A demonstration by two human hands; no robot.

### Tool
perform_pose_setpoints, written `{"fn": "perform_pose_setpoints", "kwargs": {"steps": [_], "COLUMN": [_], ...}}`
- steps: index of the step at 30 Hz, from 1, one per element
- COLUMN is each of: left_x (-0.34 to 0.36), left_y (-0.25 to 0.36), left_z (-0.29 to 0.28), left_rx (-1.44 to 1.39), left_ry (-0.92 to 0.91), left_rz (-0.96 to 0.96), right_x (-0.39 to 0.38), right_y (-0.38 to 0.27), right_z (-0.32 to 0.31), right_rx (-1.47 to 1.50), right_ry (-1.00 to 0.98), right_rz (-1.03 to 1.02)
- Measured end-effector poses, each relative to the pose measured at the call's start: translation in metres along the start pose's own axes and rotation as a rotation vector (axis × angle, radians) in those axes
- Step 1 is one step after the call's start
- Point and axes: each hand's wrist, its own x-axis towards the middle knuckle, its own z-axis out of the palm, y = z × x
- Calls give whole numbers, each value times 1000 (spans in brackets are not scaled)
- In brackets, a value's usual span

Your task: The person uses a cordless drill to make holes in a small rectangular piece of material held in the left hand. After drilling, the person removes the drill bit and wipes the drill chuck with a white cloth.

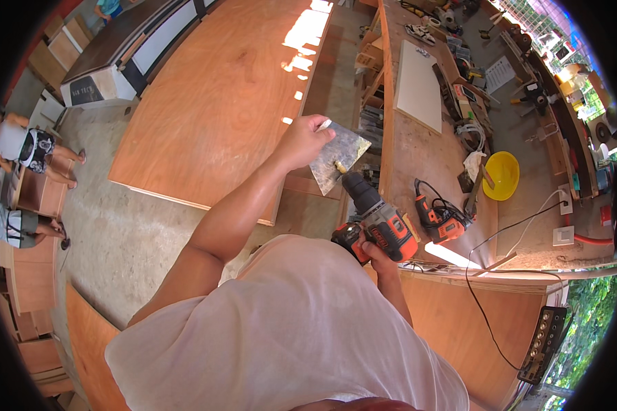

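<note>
My left hand [304,142] grips a thin grey square panel [341,155] by its upper left corner and holds it up at arm's length. My right hand [379,257] is wrapped around the handle of an orange and black cordless drill [377,218]. The drill points up, and its brass-coloured bit touches the lower part of the panel. My white shirt fills the lower middle of the view.
A workbench [418,147] stands to the right with a second orange drill [437,218], a white board [418,85], a yellow bowl [502,175], cables and tools. A large plywood sheet [219,103] lies ahead. Two other people stand at far left [27,147].
</note>
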Motion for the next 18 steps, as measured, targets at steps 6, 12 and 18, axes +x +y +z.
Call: {"fn": "perform_pose_setpoints", "kwargs": {"steps": [6,12,18], "left_x": [2,7,9], "left_y": [-3,-10,1], "left_z": [-2,-4,-6], "left_rx": [-9,-29,-80], "left_ry": [-5,-21,16], "left_rz": [5,1,-40], "right_x": [-3,-2,-5], "right_y": [6,8,12], "right_z": [-2,-10,-11], "right_rx": [-29,56,34], "right_ry": [-3,-30,-35], "right_rz": [21,38,15]}}
